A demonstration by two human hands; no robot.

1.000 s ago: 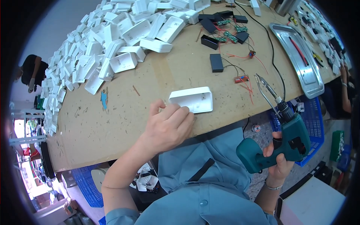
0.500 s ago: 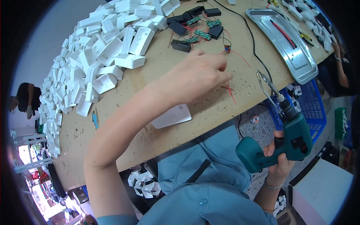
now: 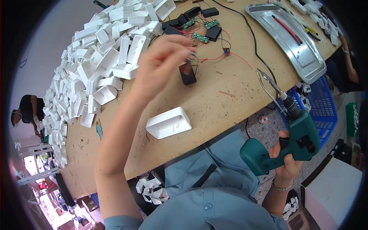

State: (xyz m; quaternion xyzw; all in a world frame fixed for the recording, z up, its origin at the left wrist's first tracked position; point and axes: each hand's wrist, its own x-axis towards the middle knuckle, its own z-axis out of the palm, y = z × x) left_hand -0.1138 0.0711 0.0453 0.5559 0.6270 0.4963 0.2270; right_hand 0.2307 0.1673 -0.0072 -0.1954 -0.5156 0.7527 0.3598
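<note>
A wide wooden table (image 3: 230, 99) fills the view, scratched and specked with debris. At its ten to twelve o'clock side a big heap of white plastic housings (image 3: 103, 65) spreads along the far edge. At one o'clock lies a long metal tray (image 3: 303, 57) with a red tool in it, and beyond the table edge at three o'clock stands a blue basket (image 3: 322, 111). At about four o'clock the right hand (image 3: 285, 161) is wrapped tight around the grip of a teal power screwdriver (image 3: 287, 142), held off the table with its bit pointing up toward one o'clock. Near the centre a single white housing (image 3: 168, 122) rests on the table, untouched. The left hand (image 3: 161, 65) is raised at eleven o'clock, fingertips pinched together on thin wires from which a small black box (image 3: 187, 73) hangs just above the table. At twelve o'clock lie more black boxes and green circuit boards (image 3: 199, 37) joined by red wires.
</note>
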